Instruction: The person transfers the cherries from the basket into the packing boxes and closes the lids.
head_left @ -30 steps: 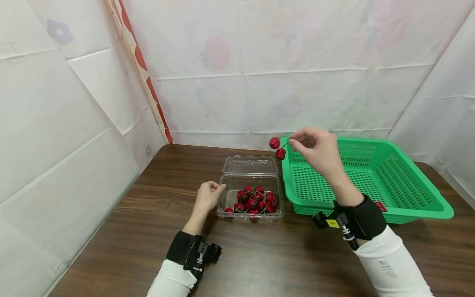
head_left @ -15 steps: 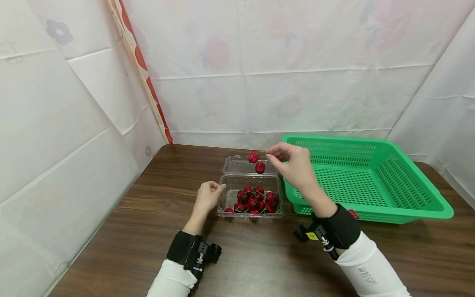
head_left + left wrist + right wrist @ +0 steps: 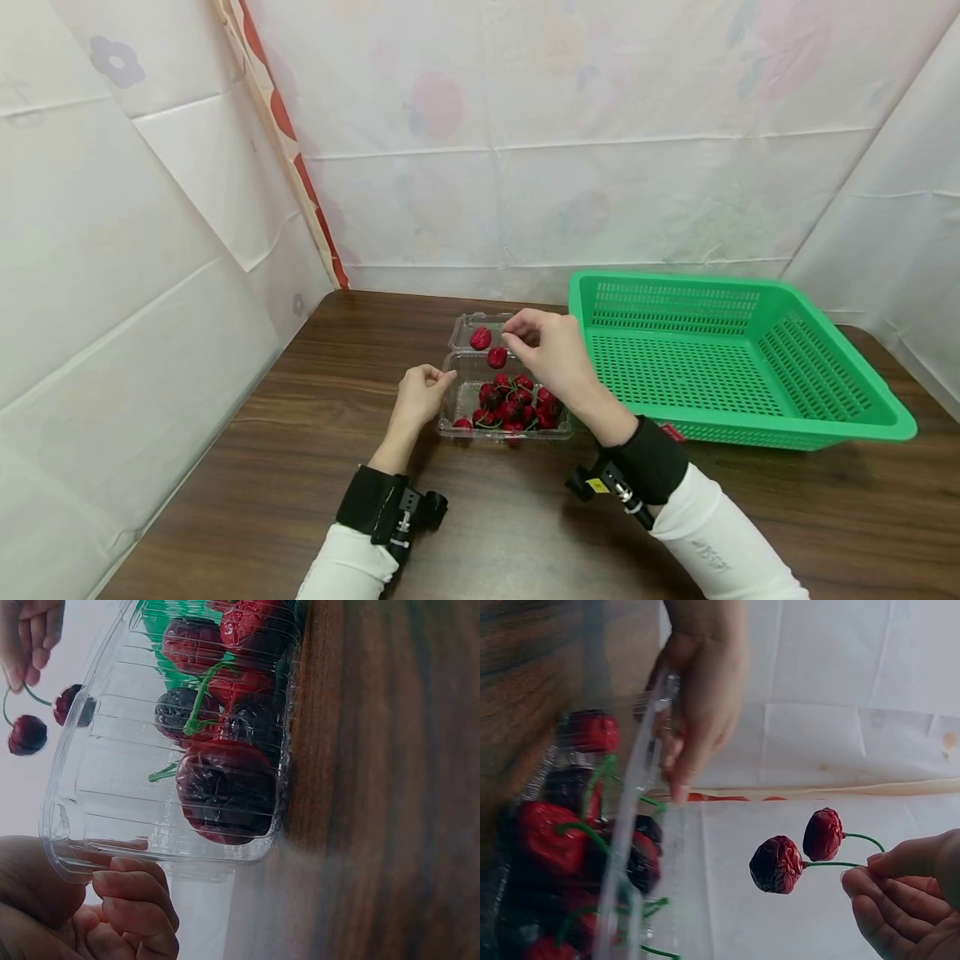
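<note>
A clear plastic clamshell box (image 3: pixel 467 367) stands on the table in the head view, its lid (image 3: pixel 465 332) folded back. Several shiny red cherries (image 3: pixel 512 408) with green stems lie inside it. My left hand (image 3: pixel 422 396) pinches the box's left rim between thumb and fingers. In the left wrist view, that hand's fingers (image 3: pixel 135 900) curl at the rim. My right hand (image 3: pixel 553 352) pinches the green stems of a pair of cherries (image 3: pixel 778 864) between thumb and forefinger. The pair hangs above the back of the box, apart from the cherries inside.
A green plastic basket (image 3: pixel 840 421) with perforated walls stands right of the box, a red tag (image 3: pixel 672 432) at its front. Pale sheets (image 3: pixel 480 167) hang behind and to the left of the brown wooden table (image 3: pixel 300 467).
My right hand has moved left and down with the cherry pair, from over the basket's left edge to above the box. My left hand has stayed at the box's rim.
</note>
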A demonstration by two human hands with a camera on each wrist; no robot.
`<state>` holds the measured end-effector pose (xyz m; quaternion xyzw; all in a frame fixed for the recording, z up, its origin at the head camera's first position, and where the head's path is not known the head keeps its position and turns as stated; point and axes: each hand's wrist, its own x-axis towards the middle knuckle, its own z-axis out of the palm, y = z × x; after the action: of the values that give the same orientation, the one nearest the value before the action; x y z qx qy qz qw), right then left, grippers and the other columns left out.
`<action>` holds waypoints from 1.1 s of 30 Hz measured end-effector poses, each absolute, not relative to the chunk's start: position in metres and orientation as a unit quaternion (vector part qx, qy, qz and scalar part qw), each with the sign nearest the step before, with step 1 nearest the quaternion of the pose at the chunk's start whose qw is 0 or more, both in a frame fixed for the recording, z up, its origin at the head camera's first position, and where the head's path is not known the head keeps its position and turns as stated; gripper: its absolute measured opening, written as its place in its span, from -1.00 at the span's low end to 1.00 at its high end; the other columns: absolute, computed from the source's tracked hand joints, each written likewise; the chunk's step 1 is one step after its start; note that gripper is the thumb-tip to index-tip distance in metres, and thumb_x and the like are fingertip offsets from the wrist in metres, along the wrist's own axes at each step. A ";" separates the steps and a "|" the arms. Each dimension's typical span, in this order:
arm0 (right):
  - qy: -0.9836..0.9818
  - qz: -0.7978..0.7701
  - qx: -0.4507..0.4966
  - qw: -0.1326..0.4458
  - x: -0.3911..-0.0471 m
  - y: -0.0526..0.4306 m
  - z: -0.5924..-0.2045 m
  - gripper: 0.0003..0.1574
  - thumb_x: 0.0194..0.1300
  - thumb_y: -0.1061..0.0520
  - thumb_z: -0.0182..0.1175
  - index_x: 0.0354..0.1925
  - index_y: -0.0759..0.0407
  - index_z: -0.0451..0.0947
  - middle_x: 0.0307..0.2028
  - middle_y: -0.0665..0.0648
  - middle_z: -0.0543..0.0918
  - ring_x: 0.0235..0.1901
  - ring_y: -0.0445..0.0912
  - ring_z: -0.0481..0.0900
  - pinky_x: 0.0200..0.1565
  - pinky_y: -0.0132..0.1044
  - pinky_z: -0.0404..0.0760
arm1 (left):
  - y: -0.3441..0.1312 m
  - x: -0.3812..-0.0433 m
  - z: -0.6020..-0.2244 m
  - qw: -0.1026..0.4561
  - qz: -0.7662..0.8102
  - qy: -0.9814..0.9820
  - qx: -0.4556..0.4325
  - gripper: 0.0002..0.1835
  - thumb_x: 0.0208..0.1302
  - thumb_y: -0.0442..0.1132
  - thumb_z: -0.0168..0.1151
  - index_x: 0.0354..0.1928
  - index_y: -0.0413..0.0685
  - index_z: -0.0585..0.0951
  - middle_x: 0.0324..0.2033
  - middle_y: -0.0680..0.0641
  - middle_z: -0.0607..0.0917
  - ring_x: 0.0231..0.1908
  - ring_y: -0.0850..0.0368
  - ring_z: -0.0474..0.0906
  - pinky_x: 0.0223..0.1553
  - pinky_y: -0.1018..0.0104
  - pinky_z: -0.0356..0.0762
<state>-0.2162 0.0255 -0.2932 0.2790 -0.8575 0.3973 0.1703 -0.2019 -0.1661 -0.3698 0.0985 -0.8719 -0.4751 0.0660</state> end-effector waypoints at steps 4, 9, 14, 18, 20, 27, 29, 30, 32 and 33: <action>-0.867 0.389 0.274 0.148 -0.217 0.020 -0.299 -0.96 0.13 0.24 0.19 -0.38 0.17 0.58 -0.51 0.02 0.61 -0.55 -0.21 0.53 -0.49 -0.40 0.46 | -0.167 -0.202 -0.370 0.065 -0.476 -0.872 0.098 -0.74 0.21 -0.19 0.11 -0.47 -0.29 0.48 -0.81 0.07 0.29 -0.76 0.25 0.18 -0.70 0.42 0.15; -0.876 0.374 0.276 0.130 -0.221 0.015 -0.306 -0.96 0.12 0.24 0.20 -0.40 0.19 0.59 -0.54 0.01 0.60 -0.58 -0.23 0.50 -0.52 -0.42 0.44 | -0.167 -0.202 -0.370 0.062 -0.476 -0.871 0.100 -0.74 0.21 -0.19 0.10 -0.46 -0.29 0.48 -0.82 0.07 0.28 -0.77 0.26 0.17 -0.70 0.42 0.14; -0.883 0.345 0.289 0.132 -0.225 0.012 -0.314 -0.95 0.11 0.24 0.21 -0.43 0.21 0.60 -0.56 0.02 0.60 -0.58 -0.24 0.50 -0.50 -0.44 0.46 | -0.167 -0.202 -0.370 0.062 -0.476 -0.871 0.102 -0.74 0.22 -0.18 0.10 -0.46 -0.28 0.48 -0.82 0.07 0.28 -0.77 0.25 0.18 -0.69 0.42 0.15; -0.889 0.337 0.285 0.125 -0.226 0.011 -0.318 -0.96 0.10 0.24 0.22 -0.44 0.21 0.59 -0.56 0.03 0.60 -0.58 -0.22 0.51 -0.48 -0.42 0.47 | -0.166 -0.202 -0.370 0.065 -0.475 -0.872 0.100 -0.74 0.21 -0.18 0.11 -0.47 -0.28 0.48 -0.82 0.07 0.28 -0.76 0.25 0.18 -0.68 0.41 0.16; -0.893 0.333 0.279 0.116 -0.227 0.010 -0.319 -0.95 0.11 0.23 0.22 -0.44 0.21 0.59 -0.55 0.03 0.60 -0.57 -0.22 0.52 -0.47 -0.41 0.48 | -0.166 -0.202 -0.370 0.064 -0.475 -0.872 0.099 -0.74 0.21 -0.18 0.10 -0.47 -0.28 0.48 -0.82 0.08 0.28 -0.76 0.25 0.18 -0.68 0.41 0.16; -0.905 0.302 0.278 0.109 -0.228 0.007 -0.327 -0.97 0.11 0.25 0.21 -0.45 0.19 0.59 -0.56 0.05 0.60 -0.61 -0.23 0.51 -0.50 -0.42 0.48 | -0.166 -0.202 -0.370 0.064 -0.477 -0.871 0.099 -0.74 0.21 -0.18 0.10 -0.46 -0.28 0.48 -0.82 0.07 0.29 -0.76 0.25 0.19 -0.67 0.41 0.17; -0.907 0.293 0.282 0.109 -0.228 0.006 -0.329 -0.96 0.11 0.27 0.20 -0.45 0.19 0.59 -0.57 0.05 0.60 -0.63 -0.23 0.50 -0.51 -0.42 0.48 | -0.166 -0.202 -0.370 0.063 -0.477 -0.871 0.099 -0.74 0.21 -0.18 0.10 -0.46 -0.28 0.48 -0.82 0.07 0.29 -0.76 0.25 0.18 -0.67 0.41 0.18; -0.908 0.290 0.284 0.108 -0.228 0.006 -0.331 -0.96 0.11 0.27 0.20 -0.46 0.20 0.59 -0.57 0.06 0.59 -0.63 -0.22 0.50 -0.51 -0.41 0.48 | -0.166 -0.202 -0.370 0.063 -0.477 -0.871 0.099 -0.74 0.21 -0.18 0.10 -0.46 -0.28 0.48 -0.82 0.07 0.29 -0.76 0.25 0.18 -0.67 0.41 0.17; -0.910 0.281 0.286 0.109 -0.227 0.006 -0.333 -0.95 0.11 0.28 0.19 -0.46 0.20 0.58 -0.57 0.07 0.59 -0.63 -0.21 0.49 -0.50 -0.41 0.48 | -0.166 -0.202 -0.370 0.063 -0.478 -0.871 0.098 -0.74 0.21 -0.18 0.10 -0.46 -0.28 0.48 -0.81 0.07 0.29 -0.76 0.25 0.18 -0.67 0.41 0.18; -0.910 0.278 0.288 0.109 -0.226 0.005 -0.333 -0.95 0.11 0.28 0.19 -0.45 0.20 0.59 -0.57 0.07 0.59 -0.63 -0.21 0.50 -0.50 -0.40 0.48 | -0.166 -0.202 -0.370 0.063 -0.477 -0.871 0.098 -0.74 0.21 -0.18 0.10 -0.46 -0.28 0.48 -0.81 0.07 0.29 -0.75 0.25 0.19 -0.67 0.41 0.18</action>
<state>-0.2262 0.0055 -0.3332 0.2878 -0.9098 0.2784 0.1094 -0.2018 -0.1657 -0.3700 0.0984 -0.8709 -0.4774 0.0633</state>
